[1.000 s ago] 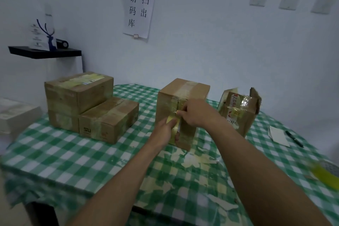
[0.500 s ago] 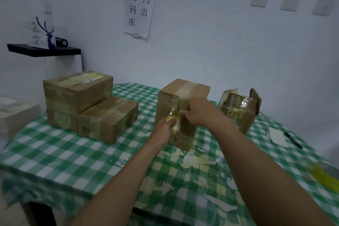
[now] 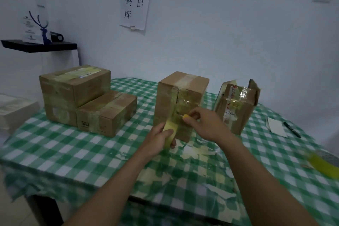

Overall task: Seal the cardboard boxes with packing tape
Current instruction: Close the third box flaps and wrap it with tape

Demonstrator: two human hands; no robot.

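Tape roll (image 3: pixel 170 135) sat gripped in the left hand (image 3: pixel 157 140), low before the upright middle box (image 3: pixel 181 97) on the table (image 3: pixel 73 152). The right hand (image 3: pixel 205 124) pinched what looked like its free end (image 3: pixel 185 116). Slack between them would likely let the strip fold onto itself or land crooked off the seam.

Grips pale yellow packing-tape roll (image 3: pixel 170 131) in left hand (image 3: pixel 157 139), pinches its end with right hand (image 3: pixel 206 124) before upright brown cardboard box (image 3: pixel 183 93).

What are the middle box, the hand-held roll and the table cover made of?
Middle box: brown cardboard, matte, folded edges. Roll: yellowish plastic tape, likely, slightly see-through. Table cover: green-checked sheet, cloth or vinyl, unclear; it drapes over the edge.
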